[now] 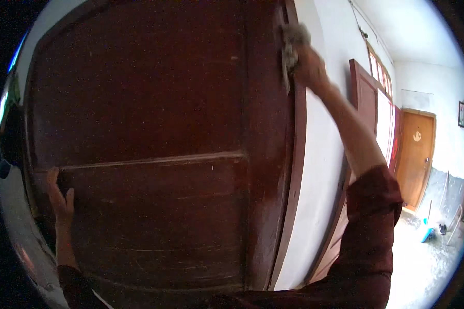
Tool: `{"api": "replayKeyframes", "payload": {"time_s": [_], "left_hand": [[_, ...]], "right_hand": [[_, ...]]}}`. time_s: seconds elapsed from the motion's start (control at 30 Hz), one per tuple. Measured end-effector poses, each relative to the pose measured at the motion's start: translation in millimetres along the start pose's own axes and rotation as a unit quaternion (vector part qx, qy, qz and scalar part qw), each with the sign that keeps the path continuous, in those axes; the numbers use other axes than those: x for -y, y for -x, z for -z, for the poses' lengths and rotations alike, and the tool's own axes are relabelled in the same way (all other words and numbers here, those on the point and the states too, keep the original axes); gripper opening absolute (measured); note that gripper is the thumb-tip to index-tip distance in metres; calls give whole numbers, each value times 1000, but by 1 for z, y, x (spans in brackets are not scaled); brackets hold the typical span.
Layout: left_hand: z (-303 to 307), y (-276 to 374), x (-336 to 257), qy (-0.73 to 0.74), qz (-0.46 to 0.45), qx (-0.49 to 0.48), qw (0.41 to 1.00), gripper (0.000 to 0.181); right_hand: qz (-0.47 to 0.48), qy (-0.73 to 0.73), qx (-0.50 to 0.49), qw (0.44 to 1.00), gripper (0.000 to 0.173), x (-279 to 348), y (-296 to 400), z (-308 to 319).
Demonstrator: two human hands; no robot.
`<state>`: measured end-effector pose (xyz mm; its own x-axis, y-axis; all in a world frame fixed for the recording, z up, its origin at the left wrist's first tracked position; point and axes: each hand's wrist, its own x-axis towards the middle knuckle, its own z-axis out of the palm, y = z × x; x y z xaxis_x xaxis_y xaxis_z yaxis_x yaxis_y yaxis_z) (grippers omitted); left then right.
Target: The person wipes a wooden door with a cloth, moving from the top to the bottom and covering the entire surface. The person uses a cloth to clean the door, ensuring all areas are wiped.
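Note:
A dark red-brown wooden door [147, 96] fills most of the head view, with a pale ledge line [154, 160] running across its panel. High on the door's right stile, my right hand [311, 67] grips a greyish cloth [292, 46] pressed near the edge beside the frame. Hand and cloth are slightly blurred. My left hand [60, 193] is raised against the door's left side, fingers apart and holding nothing. Its fingertips reach the left end of the ledge line.
White wall [324, 127] borders the door frame [295, 174]. Farther right stand another reddish door leaf [363, 89] and a light brown wooden door [415, 150]. On the floor there lie a blue dustpan [426, 233] and dark shoes [442, 229].

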<state>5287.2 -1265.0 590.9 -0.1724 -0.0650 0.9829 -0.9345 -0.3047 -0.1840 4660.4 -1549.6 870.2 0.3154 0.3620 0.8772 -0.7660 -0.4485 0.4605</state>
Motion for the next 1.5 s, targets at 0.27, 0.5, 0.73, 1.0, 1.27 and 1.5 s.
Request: {"api": "replayKeyframes", "payload": {"time_s": [0.27,0.5,0.73,1.0,1.27,1.5], "left_hand": [[6,11,-4,-5,2,0,1000,54],[-3,2,5,-17,-43,-32,998,53],[2,10,16,27,-21,-24,999,53],[-1,-4,2,23,-15,-26,999,50],[-4,-20,-11,-6,-79,-44,996,46],[-5,-10,-6,21,-78,-78,994,46]], "right_hand": [[-50,7,13,999,30,32,-5,4],[-119,45,-144,981,20,-90,-107,-61],[-139,-1,13,990,31,-24,-106,-29],[-62,-38,-7,997,17,66,39,15],[-151,-56,50,986,26,172,238,61],[-293,-182,207,915,55,320,432,121]]}}
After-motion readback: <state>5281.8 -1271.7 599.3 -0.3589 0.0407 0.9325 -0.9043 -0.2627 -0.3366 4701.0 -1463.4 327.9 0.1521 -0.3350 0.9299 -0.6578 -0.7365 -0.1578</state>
